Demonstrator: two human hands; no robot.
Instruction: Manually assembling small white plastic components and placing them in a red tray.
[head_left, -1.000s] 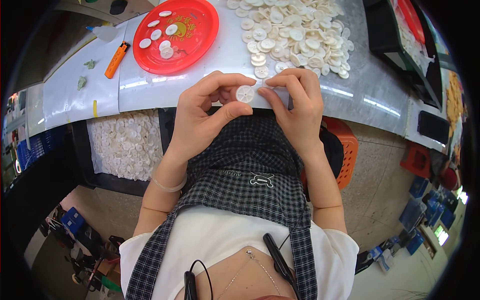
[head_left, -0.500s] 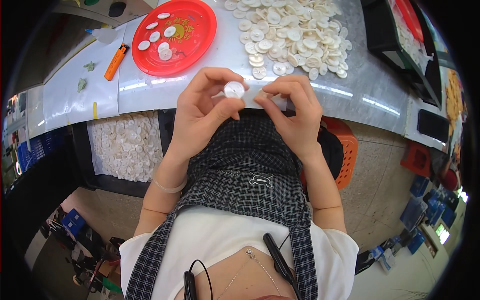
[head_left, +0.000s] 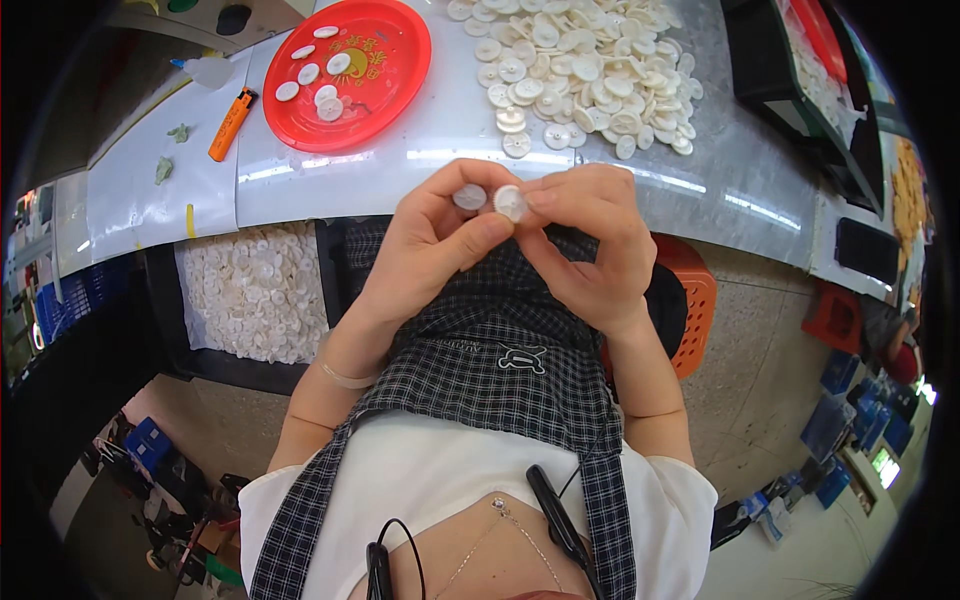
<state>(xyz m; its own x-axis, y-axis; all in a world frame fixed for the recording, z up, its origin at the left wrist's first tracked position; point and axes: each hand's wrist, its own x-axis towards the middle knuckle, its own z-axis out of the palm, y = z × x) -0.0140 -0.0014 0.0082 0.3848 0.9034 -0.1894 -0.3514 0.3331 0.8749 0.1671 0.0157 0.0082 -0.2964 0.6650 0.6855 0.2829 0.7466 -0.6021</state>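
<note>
My left hand [head_left: 430, 230] is closed, with one small white plastic gear [head_left: 470, 197] among its fingers. A second white gear [head_left: 510, 204], its toothed rim showing, is pinched where the fingertips of both hands meet. My right hand [head_left: 590, 235] is closed on that second gear from the right side. Both hands are above my lap, just off the front edge of the table. Beyond them a large heap of white gears [head_left: 600, 85] lies on the metal tabletop [head_left: 400, 175].
A red round tray [head_left: 390, 110] holds several white gears. Left of it lie an orange lighter [head_left: 232, 125] and a small bottle with a blue tip [head_left: 207, 70]. Below the table edge is a black bin of white gears [head_left: 250, 290]. A dark phone-like slab [head_left: 866, 250] rests at right.
Both hands have come together and lowered slightly toward me. The gear in my right hand now meets the left fingertips, its round face turned into view.
</note>
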